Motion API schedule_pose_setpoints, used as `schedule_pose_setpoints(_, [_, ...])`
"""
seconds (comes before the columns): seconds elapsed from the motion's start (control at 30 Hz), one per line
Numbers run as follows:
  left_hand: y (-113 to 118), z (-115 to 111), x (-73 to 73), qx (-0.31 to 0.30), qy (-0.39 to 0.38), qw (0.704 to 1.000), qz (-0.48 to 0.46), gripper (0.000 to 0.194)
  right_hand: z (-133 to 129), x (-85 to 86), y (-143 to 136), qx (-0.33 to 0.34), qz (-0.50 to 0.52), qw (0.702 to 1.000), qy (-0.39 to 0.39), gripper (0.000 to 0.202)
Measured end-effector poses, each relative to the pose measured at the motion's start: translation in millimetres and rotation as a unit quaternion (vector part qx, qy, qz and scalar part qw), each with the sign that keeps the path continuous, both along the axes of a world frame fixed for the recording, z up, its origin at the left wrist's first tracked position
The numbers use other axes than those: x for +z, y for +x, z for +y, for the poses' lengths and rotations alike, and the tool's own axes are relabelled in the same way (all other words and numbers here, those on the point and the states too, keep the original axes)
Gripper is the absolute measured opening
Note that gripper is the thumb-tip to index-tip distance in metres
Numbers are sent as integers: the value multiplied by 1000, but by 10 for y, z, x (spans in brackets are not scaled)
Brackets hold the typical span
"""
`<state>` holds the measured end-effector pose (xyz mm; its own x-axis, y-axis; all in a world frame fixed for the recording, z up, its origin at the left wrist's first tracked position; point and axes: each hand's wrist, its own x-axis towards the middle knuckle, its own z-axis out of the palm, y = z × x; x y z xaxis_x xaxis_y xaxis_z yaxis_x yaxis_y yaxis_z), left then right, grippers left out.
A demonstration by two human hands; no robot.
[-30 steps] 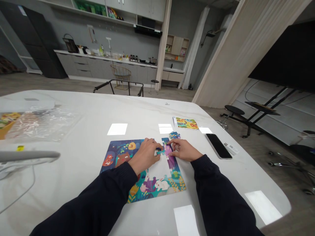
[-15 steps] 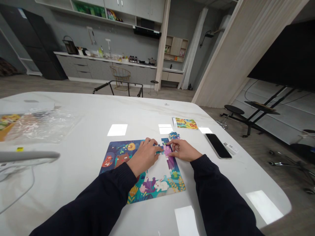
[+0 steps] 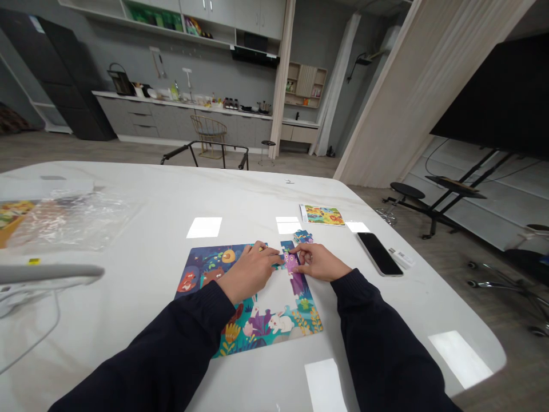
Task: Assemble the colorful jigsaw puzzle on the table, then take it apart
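the puzzle (image 3: 259,324) lies near on the table (image 3: 141,292). the left hand (image 3: 251,270) is over its far side, forefinger extended, grip hidden. the right hand (image 3: 316,261) sets thumb and forefinger apart on the purple piece (image 3: 290,262); whether pinching, i cannot tell.

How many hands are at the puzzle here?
2: the left hand over the upper middle of the puzzle, the right hand at its right edge.

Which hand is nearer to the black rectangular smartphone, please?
Right. The right hand is left of the black rectangular smartphone; the left hand is farther left, over the colourful jigsaw puzzle.
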<state>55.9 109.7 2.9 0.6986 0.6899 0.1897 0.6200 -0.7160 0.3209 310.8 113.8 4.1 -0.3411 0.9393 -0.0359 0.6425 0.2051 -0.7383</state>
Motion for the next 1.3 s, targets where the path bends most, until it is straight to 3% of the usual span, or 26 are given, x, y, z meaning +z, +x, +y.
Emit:
schedule_pose_setpoints(0.1, [-20,8,-5,-5,-30,999,-26,40,1,3,0,0,-3,1000,1,47])
schedule_pose_setpoints(0.33, [-45,37,-28,65,-110,981,-150,59,-14,37,-5,5,-18,1000,8,47])
schedule_pose_setpoints(0.47, [-25,17,-12,61,-95,985,-133,56,-30,57,-22,3,-24,1000,16,48])
schedule_pose_setpoints(0.7, [-24,13,6,10,-22,999,-27,23,-30,45,-31,1,-27,999,25,45])
schedule_pose_setpoints(0.87, [-7,-35,33,-5,26,999,20,33,-6,-4,-20,-1,-22,999,23,47])
schedule_pose_setpoints(1.3, [1,-21,-19,-5,-11,999,-39,37,4,-18,-17,4,-27,999,23,42])
